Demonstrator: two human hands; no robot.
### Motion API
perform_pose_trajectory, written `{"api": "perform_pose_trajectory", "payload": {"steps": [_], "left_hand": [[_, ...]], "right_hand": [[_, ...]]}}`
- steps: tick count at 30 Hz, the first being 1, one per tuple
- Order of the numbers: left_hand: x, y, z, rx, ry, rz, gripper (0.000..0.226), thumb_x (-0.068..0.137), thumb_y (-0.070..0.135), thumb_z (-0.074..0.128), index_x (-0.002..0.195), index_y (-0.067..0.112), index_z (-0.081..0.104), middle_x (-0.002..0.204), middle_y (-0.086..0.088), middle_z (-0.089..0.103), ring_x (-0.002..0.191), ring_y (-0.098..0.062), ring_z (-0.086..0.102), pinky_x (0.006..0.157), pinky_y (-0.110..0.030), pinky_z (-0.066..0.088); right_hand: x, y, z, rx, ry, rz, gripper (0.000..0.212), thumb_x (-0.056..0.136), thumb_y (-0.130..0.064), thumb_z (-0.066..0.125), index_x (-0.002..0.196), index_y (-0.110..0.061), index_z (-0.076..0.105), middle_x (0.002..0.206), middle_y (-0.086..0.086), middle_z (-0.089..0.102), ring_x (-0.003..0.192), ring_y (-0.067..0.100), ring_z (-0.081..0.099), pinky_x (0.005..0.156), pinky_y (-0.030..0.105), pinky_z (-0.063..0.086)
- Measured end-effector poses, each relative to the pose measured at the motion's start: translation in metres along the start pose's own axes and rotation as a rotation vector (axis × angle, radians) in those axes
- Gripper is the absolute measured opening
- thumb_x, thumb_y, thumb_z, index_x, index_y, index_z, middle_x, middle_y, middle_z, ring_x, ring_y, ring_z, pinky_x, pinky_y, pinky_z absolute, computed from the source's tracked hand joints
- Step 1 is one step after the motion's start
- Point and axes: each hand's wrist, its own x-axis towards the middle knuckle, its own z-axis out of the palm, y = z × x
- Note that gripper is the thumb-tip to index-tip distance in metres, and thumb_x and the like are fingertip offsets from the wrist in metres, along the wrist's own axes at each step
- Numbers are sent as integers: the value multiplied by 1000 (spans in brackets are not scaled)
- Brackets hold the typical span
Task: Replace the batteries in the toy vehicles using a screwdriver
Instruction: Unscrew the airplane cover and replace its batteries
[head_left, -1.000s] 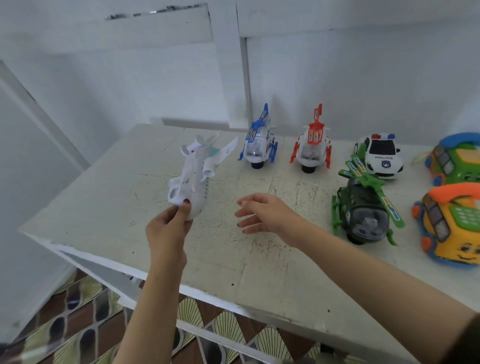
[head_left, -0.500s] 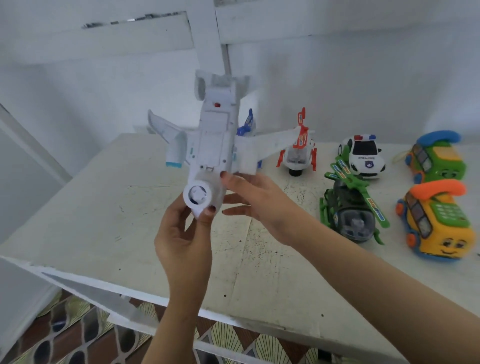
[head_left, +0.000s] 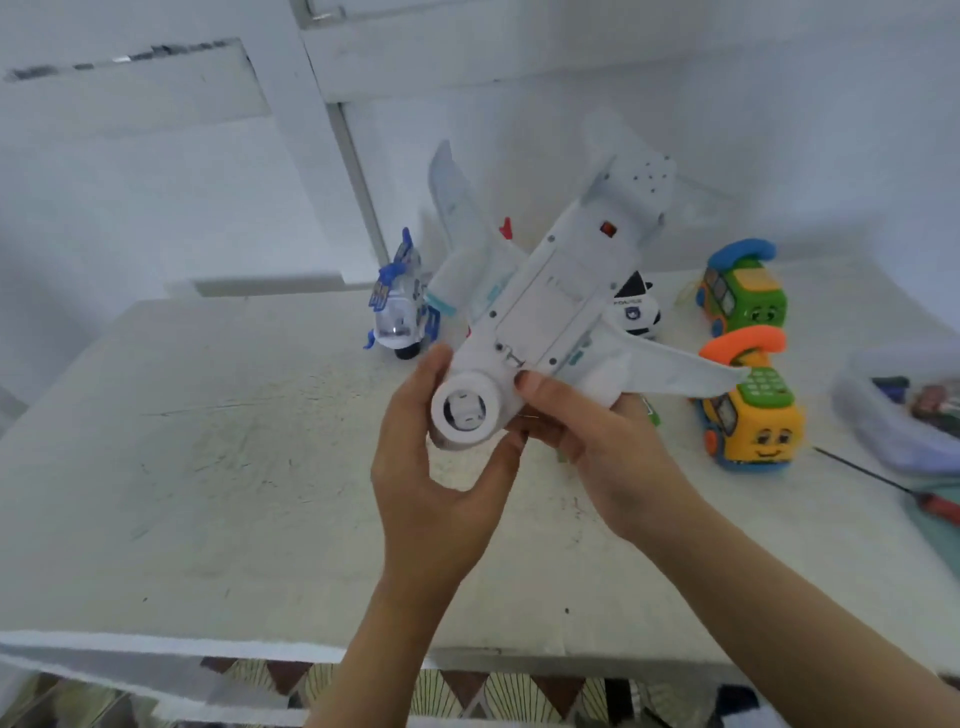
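Note:
A white toy airplane is held up above the table with its underside facing me, nose wheel housing nearest and tail pointing up and right. My left hand grips the nose end from below and the left. My right hand holds the belly from the right, thumb on the fuselage beside the screwed battery cover. A screwdriver with a red handle lies on the table at the far right edge, apart from both hands.
On the white table stand a blue-white helicopter, a police car, a green phone car and a yellow phone car. A clear plastic bag lies far right. The table's front edge is close.
The airplane went from being lifted off the table by my left hand to being held underside up in both hands, and it has tilted to the right. My view has shifted right.

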Motion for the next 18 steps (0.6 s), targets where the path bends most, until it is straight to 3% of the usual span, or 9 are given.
{"api": "perform_pose_trajectory", "payload": {"steps": [4,7,10,12,15,17,18], "left_hand": [[1,14,33,-46,-31,11,66,74,29,76,130,6,50,123,7,58,115,-2,57,93,-19,48],[-5,25,56,-111,-63,-14,58,73,28,77,120,1,57,114,-1,64,107,-4,62,87,-16,48],[-14,36,74,-135,-91,6,51,74,28,75,115,7,55,109,3,62,103,2,59,85,-13,46],[-22,43,83,-152,-108,-5,48,74,29,73,113,10,53,106,8,60,100,6,58,82,-10,45],[-39,49,92,-180,-140,-29,46,74,31,72,111,12,53,104,9,60,96,5,58,77,-9,45],[-54,53,97,-192,-161,-47,46,74,32,72,111,14,52,104,8,60,95,4,58,76,-10,45],[-61,55,99,-199,-175,-56,46,74,33,72,111,16,52,104,8,60,95,3,58,76,-11,46]], "right_hand": [[-20,-9,-25,-3,45,-63,37,75,-14,73,109,-26,63,105,-2,73,97,16,68,72,24,54],[-35,-17,-49,-19,74,-79,37,79,-19,66,115,-26,60,112,1,71,104,19,66,79,31,56],[-55,-30,-86,-155,-35,7,51,75,-26,68,123,-17,56,117,8,68,108,25,64,85,40,55],[-72,-41,-113,-280,-94,107,50,73,-15,67,122,-9,56,116,8,68,105,26,65,86,39,55],[-96,-58,-150,-559,86,112,26,85,6,58,100,-14,65,91,-2,73,83,21,66,67,26,54],[-109,-66,-181,-951,257,58,21,88,1,57,89,-17,67,80,-1,69,75,23,62,62,17,46],[-114,-71,-195,-1150,304,64,19,87,-4,58,90,-20,67,84,-2,68,78,19,61,63,15,43]]}}
